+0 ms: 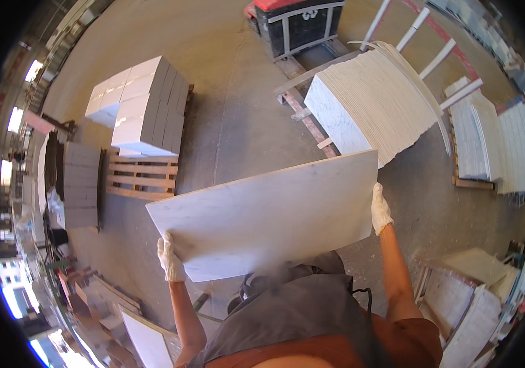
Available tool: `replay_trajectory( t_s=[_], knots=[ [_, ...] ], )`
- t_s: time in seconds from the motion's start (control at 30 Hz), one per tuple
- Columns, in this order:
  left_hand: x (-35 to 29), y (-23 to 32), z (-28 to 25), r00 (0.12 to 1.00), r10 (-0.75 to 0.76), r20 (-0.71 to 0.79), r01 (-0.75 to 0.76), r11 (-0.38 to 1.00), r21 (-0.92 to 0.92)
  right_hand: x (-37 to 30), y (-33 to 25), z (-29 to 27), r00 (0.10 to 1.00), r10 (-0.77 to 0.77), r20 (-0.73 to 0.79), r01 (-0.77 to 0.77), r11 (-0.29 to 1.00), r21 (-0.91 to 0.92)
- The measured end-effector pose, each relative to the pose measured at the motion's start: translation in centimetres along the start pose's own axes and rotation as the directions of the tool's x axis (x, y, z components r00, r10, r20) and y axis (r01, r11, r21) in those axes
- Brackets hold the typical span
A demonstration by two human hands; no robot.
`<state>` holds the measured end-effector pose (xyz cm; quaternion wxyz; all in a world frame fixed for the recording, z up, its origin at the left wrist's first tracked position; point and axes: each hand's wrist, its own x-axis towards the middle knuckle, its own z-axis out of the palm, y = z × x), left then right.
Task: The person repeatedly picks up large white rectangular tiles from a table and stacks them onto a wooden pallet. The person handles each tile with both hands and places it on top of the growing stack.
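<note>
A white marble slab [274,211] with faint grey veins is held out in front of my body, its long top edge tilted up toward the right. My left hand [171,257], in a white glove, grips its left edge low down. On the opposite short edge, my gloved right hand [381,210] has its fingers closed around the side. Part of the slab's lower edge blurs into my dark apron [287,313]. Just beyond its upper right corner stands a thick stack of similar slabs [372,101], set on edge on a wooden pallet [311,119].
White boxes [146,104] are piled on a wooden pallet [143,175] ahead on the left. Farther back stands a black bin [305,27] with a red top. Pale posts [412,29] rise behind the slabs. More slabs [474,138] stand far right; boards [464,300] lean near right.
</note>
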<state>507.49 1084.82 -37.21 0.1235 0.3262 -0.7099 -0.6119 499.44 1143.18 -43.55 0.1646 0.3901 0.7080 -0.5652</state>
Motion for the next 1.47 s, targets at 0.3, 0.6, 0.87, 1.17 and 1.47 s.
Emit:
replay_trajectory(
  t_s=[0.3, 0.6, 0.87, 1.17, 1.47],
  knots=[
    [17.6, 3.9, 6.3, 0.871, -0.087, 0.483, 0.006, 0.986, 0.167, -4.6, 0.1, 2.0, 0.973, 0.085, -0.215, -0.071, 0.995, 0.073],
    [26.4, 8.6, 22.0, 0.62, -0.175, 0.765, -0.186, 0.914, 0.361, -4.3, 2.4, 0.0, 0.932, 0.198, -0.304, -0.135, 0.967, 0.214],
    [29.7, 13.7, 41.9, 0.554, -0.226, 0.801, -0.38, 0.788, 0.485, 4.8, 0.6, -4.4, 0.865, 0.314, -0.391, -0.197, 0.93, 0.311],
    [33.7, 14.5, 63.4, 0.387, -0.353, 0.851, -0.455, 0.73, 0.51, 16.9, 0.3, -9.9, 0.882, 0.229, -0.413, -0.033, 0.902, 0.431],
    [39.9, 2.1, 82.1, 0.311, -0.516, 0.798, -0.479, 0.64, 0.601, 30.6, 6.5, -8.2, 0.881, 0.445, -0.16, -0.393, 0.878, 0.274]
  ],
)
